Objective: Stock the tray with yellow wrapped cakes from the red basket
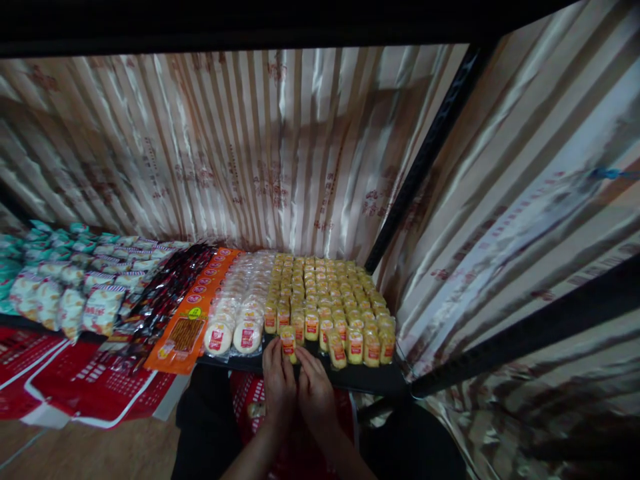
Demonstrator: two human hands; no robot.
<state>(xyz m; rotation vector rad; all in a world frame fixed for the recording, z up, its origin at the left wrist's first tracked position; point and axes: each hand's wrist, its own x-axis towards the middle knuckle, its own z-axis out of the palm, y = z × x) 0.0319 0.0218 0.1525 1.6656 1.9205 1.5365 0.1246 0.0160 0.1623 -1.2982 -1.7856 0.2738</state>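
Note:
At the front edge of the shelf, my left hand (278, 377) and my right hand (315, 383) pinch a small wrapped yellow cake (289, 341) between their fingertips. It stands upright, its red and orange label facing me. Right behind it are tight rows of the same wrapped yellow cakes (325, 293), with one in the front row (337, 350) leaning a little. Just left of my hands lie rows of round white pastries (247, 337) in clear wrappers with red labels.
Farther left on the black shelf (370, 380) are an orange snack packet (183, 333), a pile of dark slim packets (167, 280) and white snack bags (103, 310). Red bags (95, 380) hang below the edge. A black post (425, 160) and pleated sheeting (280, 147) stand behind.

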